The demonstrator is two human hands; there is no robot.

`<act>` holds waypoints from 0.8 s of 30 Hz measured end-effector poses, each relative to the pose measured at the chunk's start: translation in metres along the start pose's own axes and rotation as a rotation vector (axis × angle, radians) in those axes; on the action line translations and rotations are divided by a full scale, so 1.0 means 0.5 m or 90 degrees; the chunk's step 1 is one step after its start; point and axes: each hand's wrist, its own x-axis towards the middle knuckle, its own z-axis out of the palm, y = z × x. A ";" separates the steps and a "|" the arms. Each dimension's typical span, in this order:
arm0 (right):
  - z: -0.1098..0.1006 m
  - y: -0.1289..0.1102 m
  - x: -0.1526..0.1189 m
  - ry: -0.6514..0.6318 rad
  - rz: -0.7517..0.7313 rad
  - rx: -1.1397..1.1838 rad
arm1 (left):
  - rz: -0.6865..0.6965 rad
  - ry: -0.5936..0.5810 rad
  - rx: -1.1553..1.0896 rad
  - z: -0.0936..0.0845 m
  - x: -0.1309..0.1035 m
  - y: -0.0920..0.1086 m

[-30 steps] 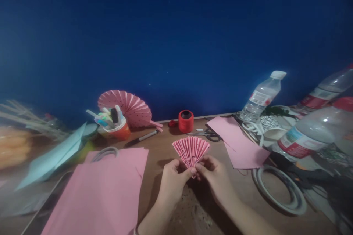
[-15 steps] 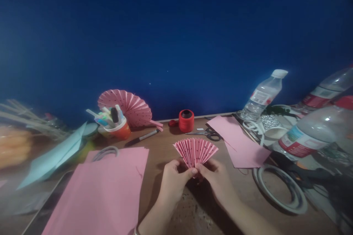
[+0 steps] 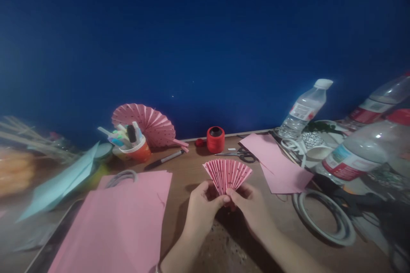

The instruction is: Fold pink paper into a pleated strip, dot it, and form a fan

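A small pleated pink paper fan [image 3: 227, 174] with dark dots is spread above the table, narrowing to a gathered base. My left hand [image 3: 205, 204] pinches that base from the left, thumb in front. From the right, my right hand [image 3: 251, 207] pinches it too, the two thumbs close together. The other fingers are mostly hidden behind the paper. Beyond the fan stand a spool of red thread [image 3: 215, 140] and a pair of dark-handled scissors [image 3: 245, 155] lying flat.
Pink paper sheets [image 3: 112, 226] lie left, another pink sheet [image 3: 278, 166] right. A larger pink fan [image 3: 147, 123] leans behind a cup of markers [image 3: 137, 152]. A marker [image 3: 165, 159] lies near it. Plastic bottles [image 3: 306, 108] and a cable coil [image 3: 326, 217] occupy the right. A blue wall is behind.
The small fan's outer edges have drawn slightly closer together. Both hands keep their pinch on its base, and the view has shifted a little.
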 end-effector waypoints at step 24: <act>0.000 -0.016 -0.002 -0.019 0.017 -0.029 | -0.017 0.000 0.005 0.009 -0.010 0.022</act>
